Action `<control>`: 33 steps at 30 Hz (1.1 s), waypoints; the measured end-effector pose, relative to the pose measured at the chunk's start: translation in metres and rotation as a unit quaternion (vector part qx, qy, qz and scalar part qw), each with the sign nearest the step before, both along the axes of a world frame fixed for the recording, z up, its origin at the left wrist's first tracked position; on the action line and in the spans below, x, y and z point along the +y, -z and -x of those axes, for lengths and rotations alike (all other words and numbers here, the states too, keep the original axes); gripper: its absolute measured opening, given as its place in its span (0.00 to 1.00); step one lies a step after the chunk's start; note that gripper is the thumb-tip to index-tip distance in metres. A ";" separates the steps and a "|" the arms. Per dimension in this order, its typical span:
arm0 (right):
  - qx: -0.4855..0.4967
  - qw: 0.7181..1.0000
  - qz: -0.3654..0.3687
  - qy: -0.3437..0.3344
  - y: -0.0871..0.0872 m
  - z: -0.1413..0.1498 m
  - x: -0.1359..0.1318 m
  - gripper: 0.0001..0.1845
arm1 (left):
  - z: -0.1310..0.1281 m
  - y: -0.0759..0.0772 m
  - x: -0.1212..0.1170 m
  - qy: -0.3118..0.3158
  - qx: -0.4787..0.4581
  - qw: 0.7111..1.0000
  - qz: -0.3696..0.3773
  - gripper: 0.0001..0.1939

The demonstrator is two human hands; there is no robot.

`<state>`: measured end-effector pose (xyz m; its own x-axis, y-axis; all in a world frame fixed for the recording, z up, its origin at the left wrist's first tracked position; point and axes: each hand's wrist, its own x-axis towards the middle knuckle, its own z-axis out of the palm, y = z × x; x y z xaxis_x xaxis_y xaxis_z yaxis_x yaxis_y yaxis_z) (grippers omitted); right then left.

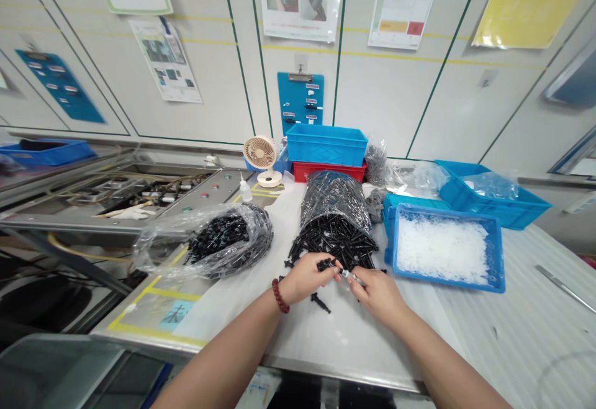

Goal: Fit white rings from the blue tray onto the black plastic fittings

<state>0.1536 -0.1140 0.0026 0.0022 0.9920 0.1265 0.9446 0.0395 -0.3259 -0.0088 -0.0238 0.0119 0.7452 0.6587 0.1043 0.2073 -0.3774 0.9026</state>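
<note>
My left hand (pixel 306 277) is closed in a pinch on a small black plastic part (pixel 326 265). My right hand (pixel 378 291) is closed on a thin metal tool or pin (pixel 350 274) whose tip meets that part. Both hands sit at the near edge of a heap of black parts (pixel 333 235) spilling from a clear bag. One loose black part (pixel 320 303) lies on the white table (pixel 326 334) just below my left hand. A red bead bracelet is on my left wrist.
A second bag of black parts (pixel 218 241) lies to the left. A blue tray of white rings (pixel 444 247) stands at right, more blue bins (pixel 488 195) behind it. Stacked blue and red bins (pixel 326 148), a small fan (pixel 261 157) and a dropper bottle (pixel 245 190) stand at the back.
</note>
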 end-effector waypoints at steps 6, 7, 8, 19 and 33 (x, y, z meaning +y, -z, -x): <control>-0.001 1.000 0.004 0.007 -0.001 0.000 0.000 0.15 | 0.001 -0.001 -0.001 -0.002 0.001 1.000 0.002 0.10; -0.002 1.000 0.004 0.008 -0.001 0.000 0.000 0.15 | 0.001 -0.002 -0.002 -0.002 0.002 1.000 0.003 0.10; -0.004 1.000 0.003 0.009 -0.001 0.000 0.000 0.15 | 0.000 -0.002 -0.002 -0.002 0.002 1.000 0.004 0.10; -0.036 0.999 0.010 0.038 -0.003 0.002 -0.002 0.19 | -0.001 0.003 -0.001 -0.002 0.010 1.000 -0.015 0.10; -0.070 0.991 0.044 0.108 -0.007 0.007 -0.002 0.19 | -0.001 0.005 -0.001 0.006 -0.015 0.996 -0.090 0.08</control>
<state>0.1466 -0.1159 0.0099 0.2035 0.9776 0.0532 0.9642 -0.1906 -0.1846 -0.0074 -0.0248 0.0071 0.7475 0.6189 0.2413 0.1767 -0.5354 0.8259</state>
